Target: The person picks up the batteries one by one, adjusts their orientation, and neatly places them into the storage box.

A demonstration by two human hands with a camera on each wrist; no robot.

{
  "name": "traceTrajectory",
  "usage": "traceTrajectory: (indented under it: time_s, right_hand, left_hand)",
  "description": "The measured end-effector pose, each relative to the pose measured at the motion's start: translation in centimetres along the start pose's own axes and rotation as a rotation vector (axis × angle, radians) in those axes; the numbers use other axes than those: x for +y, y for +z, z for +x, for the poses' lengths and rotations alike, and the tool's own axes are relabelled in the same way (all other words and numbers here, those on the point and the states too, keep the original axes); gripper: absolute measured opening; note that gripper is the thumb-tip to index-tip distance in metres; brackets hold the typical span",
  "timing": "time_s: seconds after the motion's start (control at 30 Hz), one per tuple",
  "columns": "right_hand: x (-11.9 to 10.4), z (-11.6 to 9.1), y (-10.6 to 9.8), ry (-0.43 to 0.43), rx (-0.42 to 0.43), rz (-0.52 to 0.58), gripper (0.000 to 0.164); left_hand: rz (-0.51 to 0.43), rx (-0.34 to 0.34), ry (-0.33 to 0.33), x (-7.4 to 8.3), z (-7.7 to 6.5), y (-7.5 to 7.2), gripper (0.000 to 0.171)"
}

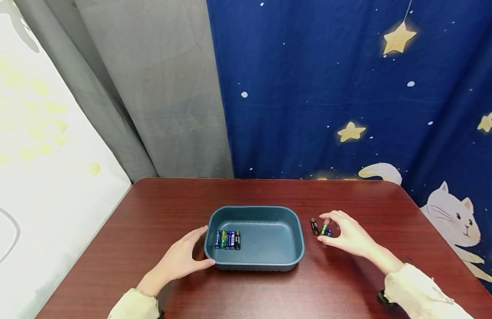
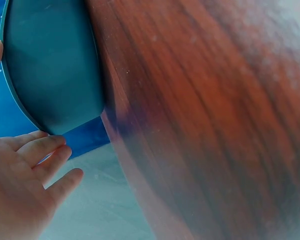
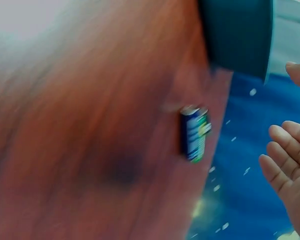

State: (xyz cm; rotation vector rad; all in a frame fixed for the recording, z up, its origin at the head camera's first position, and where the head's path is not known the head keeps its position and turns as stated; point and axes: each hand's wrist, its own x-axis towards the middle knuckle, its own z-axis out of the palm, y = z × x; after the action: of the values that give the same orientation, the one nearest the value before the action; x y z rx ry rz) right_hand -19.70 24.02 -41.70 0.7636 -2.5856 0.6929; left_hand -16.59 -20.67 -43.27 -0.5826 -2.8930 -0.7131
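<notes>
A blue-green plastic bin stands on the table, with several small cylindrical batteries side by side along its left end. My left hand spreads around the bin's left end, its thumb and fingertips at the rim; the left wrist view shows straight fingers against the bin wall. To the bin's right lie a black battery, a green battery and a blue battery. My right hand hovers around these, thumb and fingers apart. In the right wrist view, blurred, its fingers hold nothing.
The reddish-brown wooden table extends around the bin. Behind it hang a grey curtain and a blue curtain with stars. A white patterned cloth hangs at the left.
</notes>
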Motion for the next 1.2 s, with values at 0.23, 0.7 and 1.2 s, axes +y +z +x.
traceTrajectory:
  time_s: [0.23, 0.7, 1.2]
  right_hand:
    - [2.1, -1.8, 0.7, 0.112, -0.078, -0.079, 0.048]
    - [3.1, -2.3, 2.6, 0.265, -0.143, -0.165, 0.05]
    - [3.3, -2.7, 2.4, 0.236, -0.124, -0.138, 0.038]
  left_hand:
    - [-0.006, -0.009, -0.006, 0.0, 0.0, 0.0, 0.087]
    - [-0.007, -0.011, -0.013, -0.1, 0.0, 0.0, 0.086]
    - [-0.003, -0.004, -0.009, 0.0, 0.0, 0.0, 0.087]
